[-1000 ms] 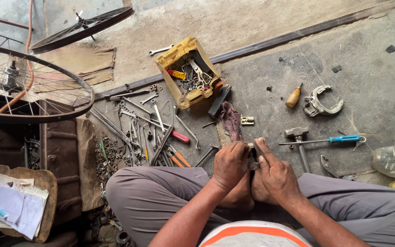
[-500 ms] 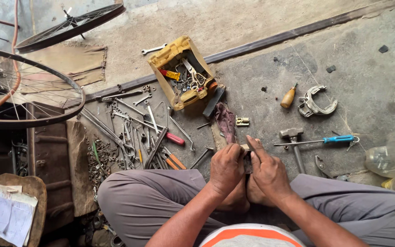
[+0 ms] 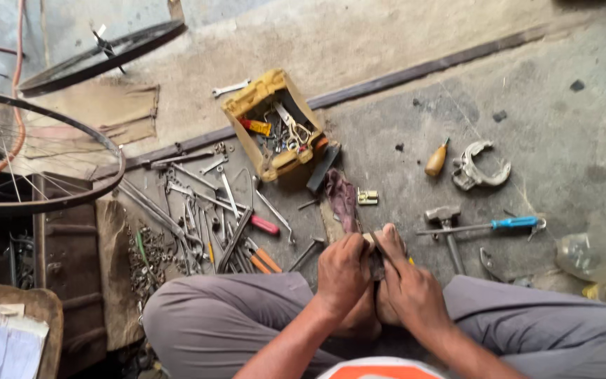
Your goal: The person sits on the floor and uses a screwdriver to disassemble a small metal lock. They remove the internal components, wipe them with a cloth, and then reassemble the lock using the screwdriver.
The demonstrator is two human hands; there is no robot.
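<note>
- Both hands sit low in the centre of the frame, pressed together over a small dark part (image 3: 376, 261) held between them, right above the person's crossed legs in grey trousers (image 3: 233, 316).
- Left hand (image 3: 343, 275) is curled tight around the part from the left side, fingers folded in.
- Right hand (image 3: 409, 286) grips it from the right, thumb and forefinger pinched up at the top. Too small and covered to tell what the part actually is.
- Just right of the hands on the concrete floor: a hammer (image 3: 447, 223) and a blue-handled screwdriver (image 3: 492, 225) lying across it.
- Further up right, a wooden-handled tool (image 3: 435, 161) next to a curved grey metal bracket (image 3: 480, 169).
- Upper middle: a yellow tray (image 3: 247, 105) full of scissors and odd bits.
- Left of the hands, a big messy spread of wrenches and rods (image 3: 205, 210), plus a red-handled tool (image 3: 264, 224).
- Far left edge: a spoked bicycle wheel (image 3: 71, 133).
</note>
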